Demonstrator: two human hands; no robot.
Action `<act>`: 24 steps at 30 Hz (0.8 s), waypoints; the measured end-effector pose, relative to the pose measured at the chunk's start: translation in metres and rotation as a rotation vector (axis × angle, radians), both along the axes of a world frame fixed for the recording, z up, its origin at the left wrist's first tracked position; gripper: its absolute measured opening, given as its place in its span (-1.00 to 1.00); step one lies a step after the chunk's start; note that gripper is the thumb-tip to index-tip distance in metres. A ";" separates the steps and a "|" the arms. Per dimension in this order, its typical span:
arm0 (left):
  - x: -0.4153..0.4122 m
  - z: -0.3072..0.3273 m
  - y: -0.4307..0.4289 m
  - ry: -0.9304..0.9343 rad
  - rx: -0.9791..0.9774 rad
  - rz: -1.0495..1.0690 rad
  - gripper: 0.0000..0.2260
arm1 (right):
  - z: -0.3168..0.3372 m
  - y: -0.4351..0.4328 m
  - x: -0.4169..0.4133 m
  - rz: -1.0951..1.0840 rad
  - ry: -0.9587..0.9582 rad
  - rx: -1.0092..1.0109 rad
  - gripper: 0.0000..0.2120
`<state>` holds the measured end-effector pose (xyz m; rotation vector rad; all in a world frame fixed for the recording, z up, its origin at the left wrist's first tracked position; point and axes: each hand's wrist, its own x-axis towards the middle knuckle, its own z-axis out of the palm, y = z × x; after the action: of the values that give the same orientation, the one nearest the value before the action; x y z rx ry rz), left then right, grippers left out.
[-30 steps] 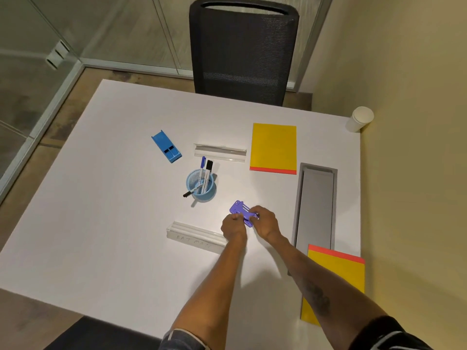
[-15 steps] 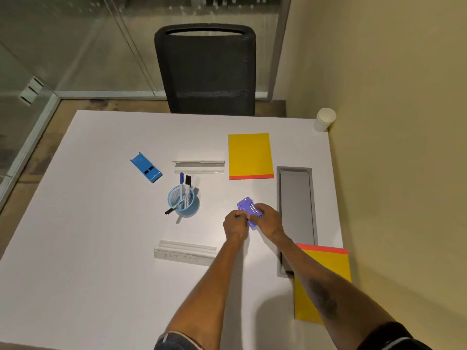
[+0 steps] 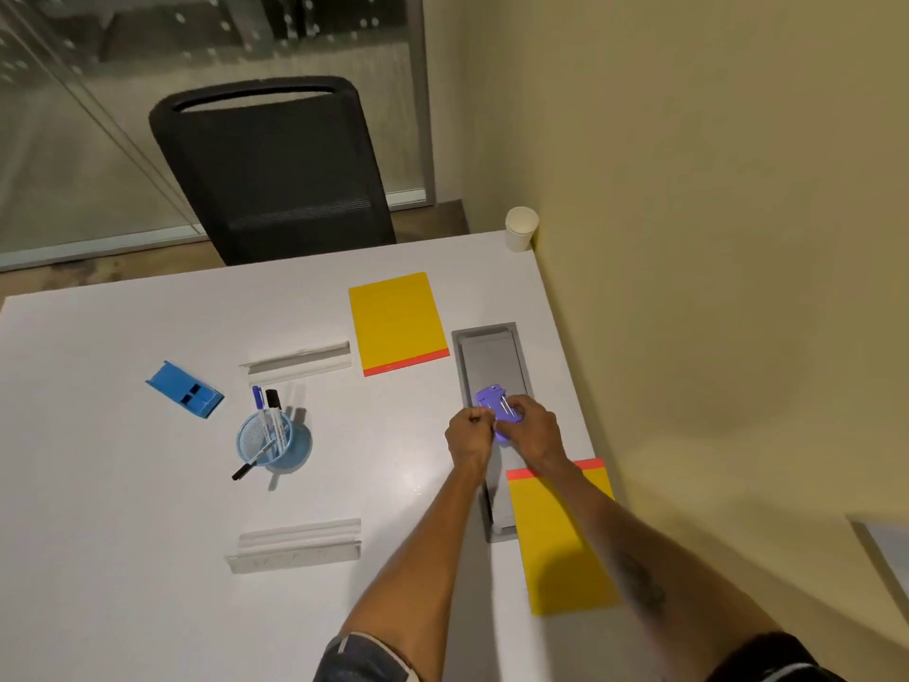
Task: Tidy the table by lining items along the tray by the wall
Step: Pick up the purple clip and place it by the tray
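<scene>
In the head view, your left hand (image 3: 469,435) and right hand (image 3: 535,428) both pinch the small purple plastic holder (image 3: 496,402) with curled fingers. It is over the middle of the long grey recessed tray (image 3: 492,351), at the right edge of the white table (image 3: 147,509), beside the yellow wall (image 3: 688,238).

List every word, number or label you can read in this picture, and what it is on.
No text is readable.
Near clear plastic strip: faint marks on its front face, too blurred.
White marker pens in the round blue cup: print too small.
</scene>
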<state>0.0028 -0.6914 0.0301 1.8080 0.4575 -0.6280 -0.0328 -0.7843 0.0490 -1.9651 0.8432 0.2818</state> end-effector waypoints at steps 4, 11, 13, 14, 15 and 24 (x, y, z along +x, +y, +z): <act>-0.005 0.000 -0.029 0.007 -0.006 -0.076 -0.81 | -0.002 -0.025 -0.012 -0.076 -0.012 0.011 -0.55; -0.019 -0.009 -0.070 0.034 -0.043 -0.135 -0.81 | -0.010 -0.059 -0.027 -0.276 0.004 0.053 -0.50; -0.020 -0.010 -0.077 0.044 -0.058 -0.134 -0.81 | -0.012 -0.065 -0.028 -0.309 -0.005 0.062 -0.51; -0.020 -0.011 -0.079 0.045 -0.066 -0.138 -0.81 | -0.013 -0.066 -0.029 -0.328 -0.011 0.069 -0.49; -0.019 -0.013 -0.081 0.047 -0.079 -0.144 -0.80 | -0.014 -0.068 -0.030 -0.344 -0.013 0.072 -0.48; -0.020 -0.032 -0.084 0.083 -0.137 -0.405 -0.70 | -0.031 -0.077 -0.038 -0.338 0.021 0.050 -0.50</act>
<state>-0.0167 -0.7754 -0.0015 1.7587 0.0954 -0.9904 -0.0712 -0.8612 0.0178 -1.7407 1.1517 0.1234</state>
